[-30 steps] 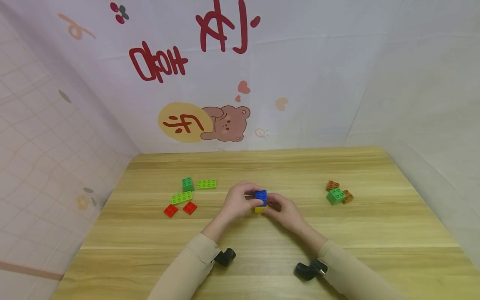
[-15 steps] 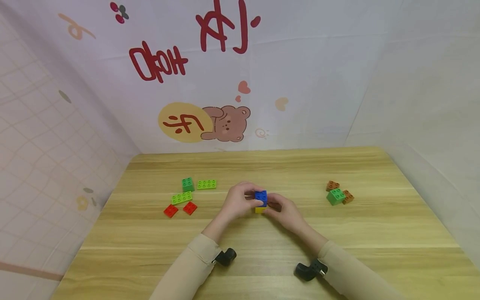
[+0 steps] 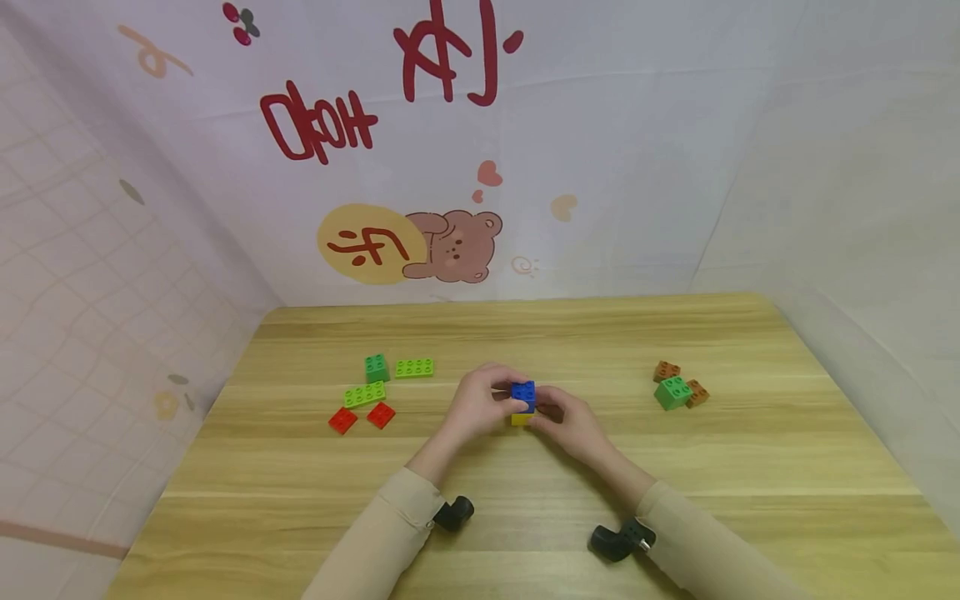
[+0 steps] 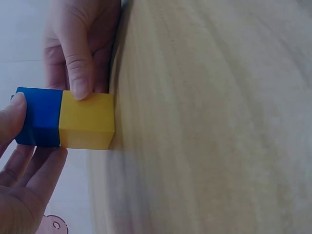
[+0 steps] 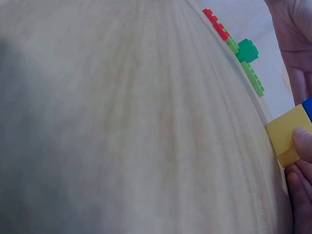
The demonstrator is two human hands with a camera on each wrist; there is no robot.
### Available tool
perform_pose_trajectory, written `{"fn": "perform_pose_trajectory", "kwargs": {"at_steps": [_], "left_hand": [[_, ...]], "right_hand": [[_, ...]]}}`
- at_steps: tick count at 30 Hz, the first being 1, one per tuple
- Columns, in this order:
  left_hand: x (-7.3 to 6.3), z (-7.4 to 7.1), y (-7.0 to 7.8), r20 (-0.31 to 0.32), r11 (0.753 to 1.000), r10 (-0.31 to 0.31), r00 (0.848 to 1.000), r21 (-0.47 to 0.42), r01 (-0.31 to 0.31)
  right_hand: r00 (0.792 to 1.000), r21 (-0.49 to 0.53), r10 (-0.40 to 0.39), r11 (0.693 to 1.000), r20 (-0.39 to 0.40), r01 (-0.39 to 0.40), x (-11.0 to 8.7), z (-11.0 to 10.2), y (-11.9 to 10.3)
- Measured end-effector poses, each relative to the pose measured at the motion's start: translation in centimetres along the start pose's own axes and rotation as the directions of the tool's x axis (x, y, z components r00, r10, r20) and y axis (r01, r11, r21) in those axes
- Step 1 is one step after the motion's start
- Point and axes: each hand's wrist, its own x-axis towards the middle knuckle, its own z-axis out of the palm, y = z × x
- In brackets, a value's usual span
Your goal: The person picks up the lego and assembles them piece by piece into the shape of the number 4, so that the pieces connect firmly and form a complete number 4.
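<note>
At the middle of the table a blue building brick (image 3: 523, 392) sits squarely on top of a yellow building brick (image 4: 87, 117), their sides lined up. My left hand (image 3: 480, 402) pinches the blue one, thumb on its near side and fingers behind it. From the other side my right hand (image 3: 572, 423) pinches the yellow brick, its thumb on the near face, as the left wrist view shows. In the right wrist view the yellow brick stands on the wood, with only a sliver of the blue brick (image 5: 308, 106) showing above it.
On the left lie a green brick (image 3: 377, 368), two lime plates (image 3: 415, 368) and two red plates (image 3: 381, 415). Over on the right, a green brick (image 3: 673, 392) sits by two brown bricks (image 3: 666, 372). A printed cloth (image 3: 600, 150) hangs behind the wooden table (image 3: 525, 333).
</note>
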Motion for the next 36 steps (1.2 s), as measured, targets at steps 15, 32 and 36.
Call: {"fn": "perform_pose_trajectory", "kwargs": {"at_steps": [15,32,36], "left_hand": [[-0.06,-0.01,-0.38,0.008,0.999,-0.019,1.0,-0.03,0.019],[0.07,-0.04,-0.86,0.026,0.999,0.001,1.0,-0.043,0.0],[0.07,-0.06,-0.87,0.029,0.999,0.003,1.0,-0.045,-0.002]], "right_hand": [[1.0,-0.007,0.006,1.0,0.009,-0.006,0.1,-0.08,0.29],[1.0,-0.041,-0.014,0.999,0.007,0.014,-0.06,-0.15,0.07],[1.0,-0.044,-0.03,0.999,0.001,0.03,-0.01,-0.1,0.22]]}}
